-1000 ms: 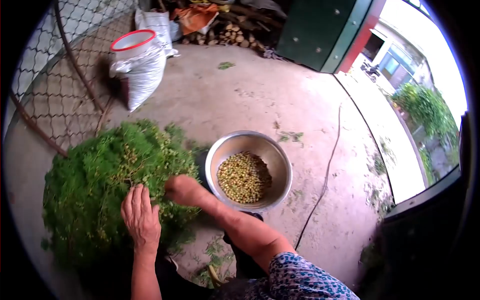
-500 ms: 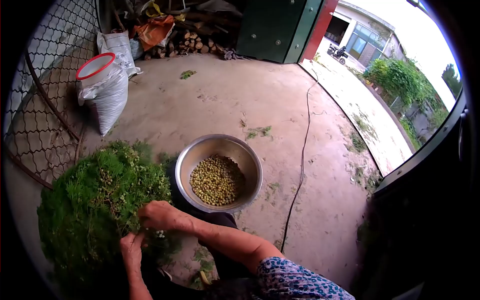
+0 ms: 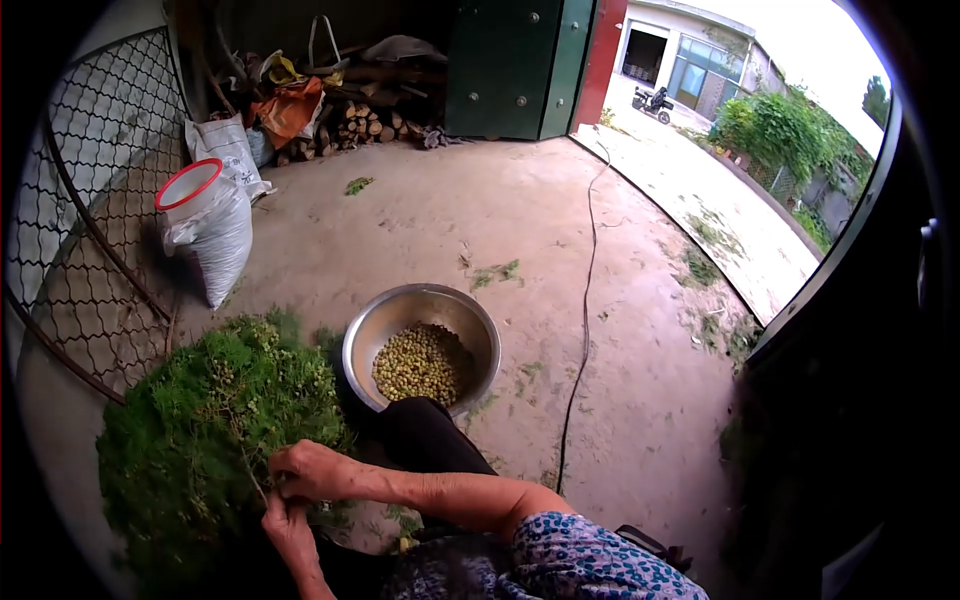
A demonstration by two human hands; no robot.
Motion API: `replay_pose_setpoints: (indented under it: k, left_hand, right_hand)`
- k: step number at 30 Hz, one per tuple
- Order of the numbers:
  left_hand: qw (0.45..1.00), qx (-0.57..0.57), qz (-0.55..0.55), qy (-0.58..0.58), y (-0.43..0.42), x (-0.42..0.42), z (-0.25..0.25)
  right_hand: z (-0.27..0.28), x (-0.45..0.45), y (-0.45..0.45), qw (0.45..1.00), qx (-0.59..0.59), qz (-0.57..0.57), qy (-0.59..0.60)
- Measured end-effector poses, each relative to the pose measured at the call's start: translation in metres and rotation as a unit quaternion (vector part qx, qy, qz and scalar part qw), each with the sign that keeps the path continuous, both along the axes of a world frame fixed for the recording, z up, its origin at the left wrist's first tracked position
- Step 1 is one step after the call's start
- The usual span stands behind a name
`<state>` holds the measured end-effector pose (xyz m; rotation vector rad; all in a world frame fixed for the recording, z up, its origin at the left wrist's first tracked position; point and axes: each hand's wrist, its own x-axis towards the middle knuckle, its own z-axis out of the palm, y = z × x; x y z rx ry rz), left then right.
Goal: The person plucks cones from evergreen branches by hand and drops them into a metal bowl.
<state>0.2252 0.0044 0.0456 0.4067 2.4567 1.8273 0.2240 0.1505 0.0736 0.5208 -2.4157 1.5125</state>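
A big heap of feathery green branches (image 3: 190,430) with small round fruits lies at the left. At its lower right edge my left hand (image 3: 290,530) is closed on a thin branch (image 3: 250,465). My right hand (image 3: 312,470) is just above it, fingers curled and pressed together near the same branch; what they hold is too small to name. Right of the heap stands a metal basin (image 3: 484,350), partly filled with small yellow-green round fruits (image 3: 420,362). My dark-clad knee is in front of the basin.
A white sack (image 3: 215,245) with a red-rimmed hoop stands at the back left by a wire mesh panel (image 3: 110,210). Firewood (image 3: 365,125) is stacked behind, beside a green metal door (image 3: 510,70). A black cable (image 3: 585,340) crosses the concrete floor.
The view has shifted, with more of the doorway and yard showing. My left hand, earlier spread flat on the greenery, has closed on a branch. My right hand has come down close to it.
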Motion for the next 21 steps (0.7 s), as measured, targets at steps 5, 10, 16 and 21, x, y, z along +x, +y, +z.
replay_pose_setpoints:
  k: [5, 10, 16, 21]
  left_hand:
    - [0.995, 0.085, -0.036, -0.040, 0.003, 0.021, 0.006]
    - [0.986, 0.148, -0.049, -0.059, 0.009, 0.031, 0.003]
    - [0.995, 0.072, -0.030, -0.059, 0.018, 0.041, 0.009]
    - [0.992, 0.076, -0.063, -0.078, 0.026, 0.041, 0.001]
  right_hand:
    - [0.008, 0.027, 0.006, 0.996, -0.076, -0.037, 0.006]
    - [-0.015, 0.044, 0.014, 0.989, -0.071, -0.109, 0.068]
    - [-0.027, 0.060, 0.024, 0.983, -0.115, -0.140, -0.034]
    - [-0.026, 0.063, 0.022, 0.974, -0.083, -0.191, 0.088]
